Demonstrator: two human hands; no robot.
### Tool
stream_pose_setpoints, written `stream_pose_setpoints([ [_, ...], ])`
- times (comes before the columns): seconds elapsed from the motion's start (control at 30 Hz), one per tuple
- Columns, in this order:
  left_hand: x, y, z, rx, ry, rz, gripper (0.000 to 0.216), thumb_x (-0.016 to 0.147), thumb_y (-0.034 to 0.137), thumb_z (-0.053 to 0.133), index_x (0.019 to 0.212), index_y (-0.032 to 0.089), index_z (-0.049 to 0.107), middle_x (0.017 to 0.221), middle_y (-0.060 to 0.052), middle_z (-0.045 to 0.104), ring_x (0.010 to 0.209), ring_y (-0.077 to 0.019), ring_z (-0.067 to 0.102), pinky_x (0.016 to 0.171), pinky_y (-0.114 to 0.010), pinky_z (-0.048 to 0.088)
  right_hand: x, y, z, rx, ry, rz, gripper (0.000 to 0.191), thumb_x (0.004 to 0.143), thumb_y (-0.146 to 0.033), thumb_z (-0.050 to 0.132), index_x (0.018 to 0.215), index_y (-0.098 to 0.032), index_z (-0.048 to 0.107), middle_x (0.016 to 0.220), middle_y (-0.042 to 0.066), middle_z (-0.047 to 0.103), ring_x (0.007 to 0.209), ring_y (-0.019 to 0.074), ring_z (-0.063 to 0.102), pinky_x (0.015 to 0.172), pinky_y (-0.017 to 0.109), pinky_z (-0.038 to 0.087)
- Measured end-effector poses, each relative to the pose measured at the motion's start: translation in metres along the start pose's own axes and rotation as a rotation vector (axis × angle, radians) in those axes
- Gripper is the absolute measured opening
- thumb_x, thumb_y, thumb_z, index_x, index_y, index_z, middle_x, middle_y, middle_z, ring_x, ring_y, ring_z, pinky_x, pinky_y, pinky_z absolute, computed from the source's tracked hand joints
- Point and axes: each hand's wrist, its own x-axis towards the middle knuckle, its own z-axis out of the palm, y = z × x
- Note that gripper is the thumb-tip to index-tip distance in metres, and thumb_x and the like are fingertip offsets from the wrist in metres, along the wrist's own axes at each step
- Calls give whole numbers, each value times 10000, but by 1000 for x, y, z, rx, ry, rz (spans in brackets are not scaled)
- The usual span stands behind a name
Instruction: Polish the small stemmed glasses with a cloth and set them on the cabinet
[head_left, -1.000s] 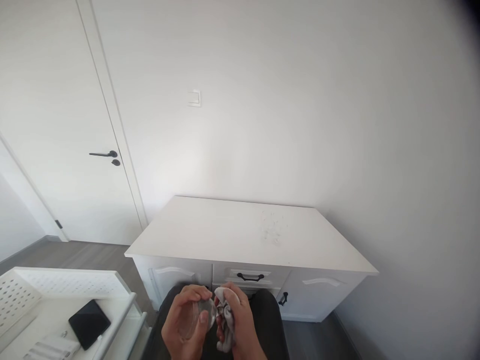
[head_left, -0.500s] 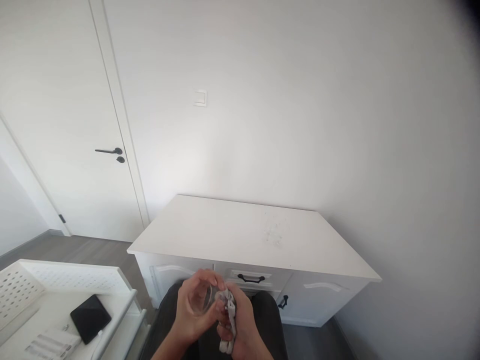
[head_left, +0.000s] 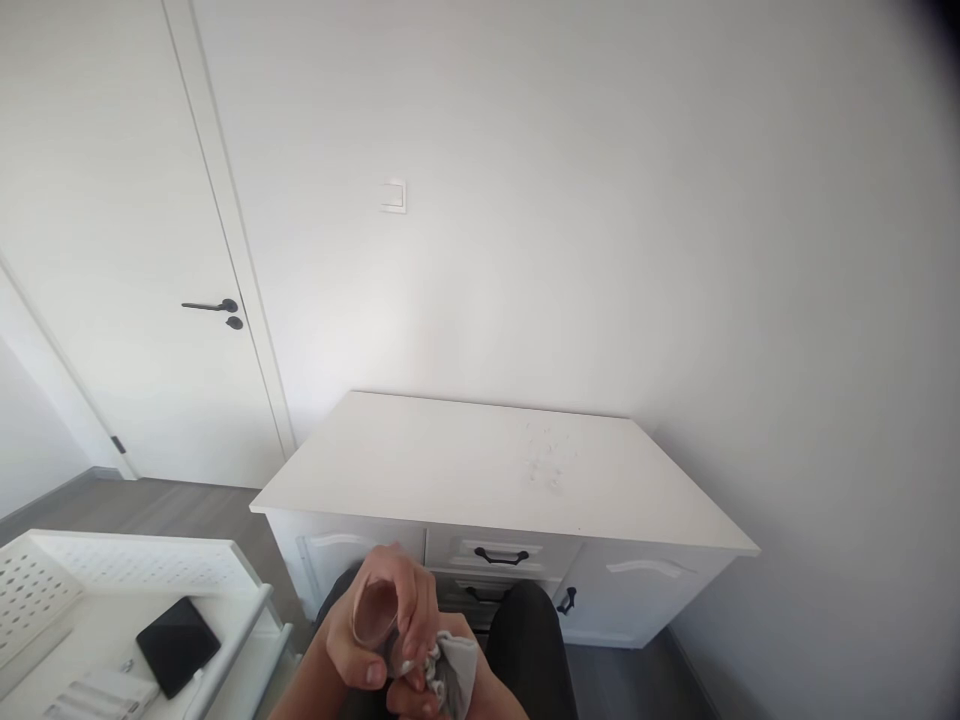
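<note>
A clear glass [head_left: 373, 612] was gripped in the left hand [head_left: 405, 620], with the fingers closed around its side, low over the lap and before the front edge of the white cabinet [head_left: 495, 470]. A grey cloth [head_left: 455, 668] was clutched in the right hand [head_left: 411, 698] and pressed against the glass. A black phone [head_left: 178, 645] was seen lying in the white tray [head_left: 135, 565], well apart from both hands.

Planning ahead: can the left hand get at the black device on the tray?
Probably not yet: the way to the black device looks free, but the left hand has a clear glass in its grip.
</note>
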Motion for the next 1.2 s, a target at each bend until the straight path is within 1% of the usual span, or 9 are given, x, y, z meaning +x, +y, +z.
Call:
stream_pose_setpoints([
  [0.17, -3, 17, 3, 124, 154, 56, 320, 714, 509, 819, 747, 270, 609, 586, -32, 609, 530, -200, 601, 531, -347, 516, 3, -1, -2, -504, 716, -583, 417, 834, -613, 670, 690, -223, 629, 702, 44, 600, 689, 235, 561, 706, 355, 487],
  [0.27, -4, 30, 4, 455, 199, 3, 125, 855, 323, 739, 893, 243, 652, 812, -79, 699, 764, -236, 671, 708, -368, 539, -11, -17, -12, -841, 922, -842, 297, 947, -473, 609, 920, -222, 766, 887, 77, 690, 858, 267, 624, 867, 377, 483],
  [0.33, -3, 32, 6, 718, 291, -26, 53, 882, 235, 697, 920, 237, 660, 876, -63, 714, 828, -230, 687, 772, -353, 539, -21, -26, -15, -1052, 937, -911, 290, 987, -334, 539, 1093, -225, 786, 960, 87, 717, 855, 254, 662, 855, 367, 505],
  [0.5, 2, 13, 27, 1049, 334, -26, 147, 809, 138, 675, 902, 247, 646, 853, 5, 724, 783, -191, 708, 756, -301, 553, -14, -17, -9, -1237, 732, -808, 221, 841, -175, 663, 1007, -242, 792, 915, 32, 754, 834, 222, 707, 779, 297, 536],
  [0.67, -2, -15, 48, 1090, 203, 27, 355, 809, 130, 712, 1122, 277, 630, 1087, -40, 734, 1003, -233, 721, 876, -340, 595, 5, -2, -23, -1391, 942, -723, 110, 839, -210, 651, 816, -241, 755, 786, 22, 754, 654, 198, 677, 621, 272, 504],
  [0.8, -15, -18, 26, 1093, 367, 27, 798, 840, 378, 789, 1519, 290, 380, 1524, -137, 509, 1433, -353, 473, 1159, -522, 443, 1, -18, -50, -1423, 1062, -701, 160, 903, -240, 612, 830, -232, 754, 810, 38, 772, 701, 209, 711, 666, 275, 515],
  [0.93, -32, -13, -1, 1071, 565, 39, 294, 1049, 403, 466, 1306, 279, 537, 1301, -98, 586, 1248, -296, 568, 1057, -472, 477, -10, -57, -94, -1416, 1296, -646, 285, 980, -329, 575, 1064, -160, 789, 922, 148, 813, 878, 302, 766, 794, 352, 552],
  [1.07, -51, -14, -5, 1039, 632, -33, 176, 1066, 385, 443, 1099, 269, 572, 1067, -41, 608, 988, -233, 612, 858, -348, 507, -30, -103, -148, -1384, 1512, -549, 288, 1030, -367, 577, 1116, -164, 763, 1062, 146, 796, 997, 287, 749, 914, 413, 561],
  [1.2, -68, -21, -8, 1062, 607, -52, 165, 1060, 363, 471, 990, 268, 586, 1017, -22, 597, 952, -211, 608, 830, -310, 490, -53, -142, -188, -1330, 1670, -426, 255, 1029, -401, 629, 1162, -196, 701, 1217, 81, 722, 1049, 225, 705, 953, 455, 582],
])
